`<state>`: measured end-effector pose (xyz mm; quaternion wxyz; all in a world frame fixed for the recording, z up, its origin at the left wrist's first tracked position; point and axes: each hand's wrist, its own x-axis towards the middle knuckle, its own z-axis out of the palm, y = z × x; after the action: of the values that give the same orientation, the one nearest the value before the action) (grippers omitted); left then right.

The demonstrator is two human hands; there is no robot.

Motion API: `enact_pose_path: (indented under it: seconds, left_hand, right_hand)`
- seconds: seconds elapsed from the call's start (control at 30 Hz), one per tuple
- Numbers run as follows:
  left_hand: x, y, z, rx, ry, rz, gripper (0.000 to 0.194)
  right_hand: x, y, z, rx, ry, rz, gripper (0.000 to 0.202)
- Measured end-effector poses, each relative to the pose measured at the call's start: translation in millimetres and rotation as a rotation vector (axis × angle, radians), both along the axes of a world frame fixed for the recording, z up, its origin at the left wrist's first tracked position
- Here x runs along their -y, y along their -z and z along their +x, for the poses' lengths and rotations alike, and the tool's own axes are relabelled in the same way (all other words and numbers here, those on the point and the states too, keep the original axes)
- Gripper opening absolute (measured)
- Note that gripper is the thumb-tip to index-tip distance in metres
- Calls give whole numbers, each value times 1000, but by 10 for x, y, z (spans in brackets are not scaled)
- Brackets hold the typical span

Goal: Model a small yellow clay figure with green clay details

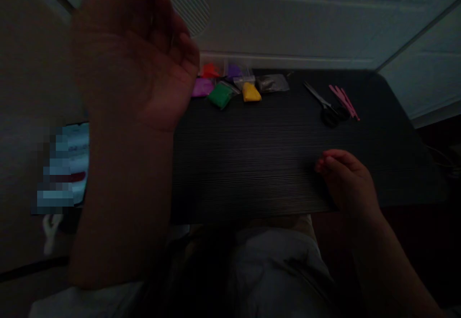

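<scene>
Two in view, apart | left hand [135,63] raised, can't tell grip | right hand [347,178] low, fingers narrow, nothing visibly held | scissors [326,104], green packet [219,95] toward far edge of table [245,140] | scissors best taken handles-first

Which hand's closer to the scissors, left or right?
Right. The right hand is on the near side of the scissors; the left hand is raised well to their left, close to the camera.

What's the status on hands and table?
Left hand raised, forearm blocking some view. Right hand near table's front edge. Scissors, yellow packet farther back.
</scene>
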<state>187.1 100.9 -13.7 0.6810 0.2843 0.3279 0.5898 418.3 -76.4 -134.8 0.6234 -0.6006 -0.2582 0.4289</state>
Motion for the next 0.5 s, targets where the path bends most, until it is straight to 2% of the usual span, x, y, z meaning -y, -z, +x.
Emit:
enact_pose_path:
  seconds: [0.03, 0.07, 0.13, 0.23, 0.33, 0.5]
  left_hand:
    - [44, 73, -24, -26, 63, 138, 18]
    - [82, 150, -50, -30, 89, 200, 13]
    - [145, 301, -101, -14, 86, 180, 5]
    - [223, 465, -152, 19, 72, 95, 3]
    - [300, 540, -188, 30, 96, 74, 4]
    - [405, 573, -258, 33, 93, 89, 2]
  right_hand:
    - [-6, 4, -8, 16, -1, 19, 9]
    - [-9, 7, -17, 36, 1, 35, 9]
    - [-6, 10, -34, 79, 1, 55, 8]
    - [17, 18, -59, 134, -5, 70, 9]
    - [46, 32, -76, 183, -11, 80, 9]
    - [45, 64, -69, 211, -31, 127, 9]
